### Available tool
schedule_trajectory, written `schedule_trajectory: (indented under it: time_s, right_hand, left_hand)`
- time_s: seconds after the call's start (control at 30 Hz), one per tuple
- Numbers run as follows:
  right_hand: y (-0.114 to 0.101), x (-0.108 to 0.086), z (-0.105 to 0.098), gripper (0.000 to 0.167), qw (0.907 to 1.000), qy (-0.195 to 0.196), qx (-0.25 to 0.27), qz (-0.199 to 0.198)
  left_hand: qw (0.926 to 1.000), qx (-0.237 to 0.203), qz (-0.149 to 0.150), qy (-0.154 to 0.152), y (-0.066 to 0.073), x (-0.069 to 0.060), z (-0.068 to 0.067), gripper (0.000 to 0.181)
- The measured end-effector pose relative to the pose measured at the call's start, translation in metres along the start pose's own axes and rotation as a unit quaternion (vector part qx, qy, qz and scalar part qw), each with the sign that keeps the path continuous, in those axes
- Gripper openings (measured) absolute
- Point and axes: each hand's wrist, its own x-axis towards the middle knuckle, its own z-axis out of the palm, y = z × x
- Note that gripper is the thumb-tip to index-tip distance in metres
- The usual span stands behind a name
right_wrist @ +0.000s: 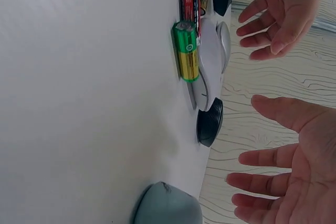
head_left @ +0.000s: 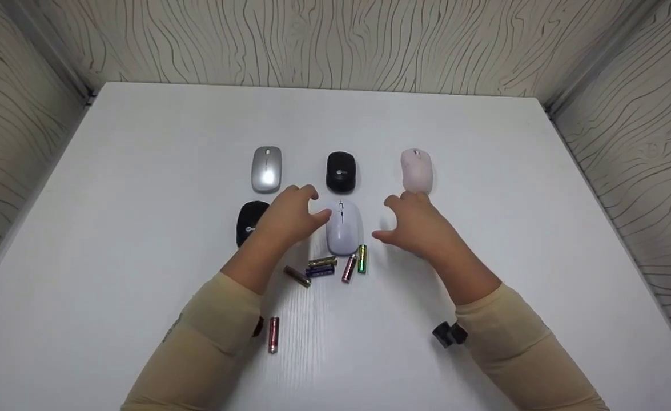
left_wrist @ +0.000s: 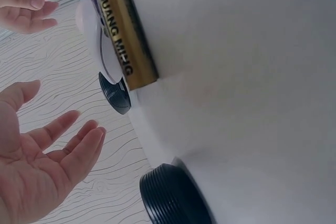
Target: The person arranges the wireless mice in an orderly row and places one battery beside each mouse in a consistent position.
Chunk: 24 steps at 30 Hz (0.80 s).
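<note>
My left hand (head_left: 290,214), fingers spread and holding nothing, is raised over the table between a black mouse (head_left: 249,222) and a white mouse (head_left: 344,231). Part of that black mouse is hidden behind the hand and wrist. To the right of the white mouse, my right hand (head_left: 418,225) is also raised with parted fingers and nothing in it. Its fingertips appear just below a pink mouse (head_left: 417,170) in the head view. Several batteries lie near the white mouse, including a green-and-gold battery (right_wrist: 186,51), a red battery (head_left: 349,268) and a gold battery (left_wrist: 126,35).
A silver mouse (head_left: 266,169) and another black mouse (head_left: 341,172) lie farther back on the white table (head_left: 158,148). One red battery (head_left: 273,335) lies apart near my left sleeve. Wood-patterned panels (head_left: 335,45) stand behind and at both sides.
</note>
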Motion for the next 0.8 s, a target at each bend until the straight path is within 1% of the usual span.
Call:
schedule_trajectory:
  time_s: [0.13, 0.3, 0.5, 0.8]
  right_hand:
    - [-0.007, -0.006, 0.006, 0.064, 0.9996, -0.018, -0.006, -0.023]
    - [-0.012, -0.01, 0.018, 0.063, 0.9984, -0.032, -0.013, -0.044]
    - [-0.014, -0.012, 0.032, 0.065, 0.9972, -0.044, -0.026, -0.054]
    - [-0.017, -0.011, 0.045, 0.06, 0.9959, -0.034, -0.045, -0.071]
  left_hand:
    - [0.9999, 0.005, 0.01, -0.001, 0.0, -0.002, -0.001, 0.048]
    - [0.9997, 0.015, 0.018, -0.01, 0.002, -0.007, -0.001, 0.048]
    - [0.9992, 0.024, 0.029, -0.017, 0.006, -0.013, -0.001, 0.048]
    - [0.998, 0.04, 0.037, -0.032, 0.008, -0.016, 0.002, 0.049]
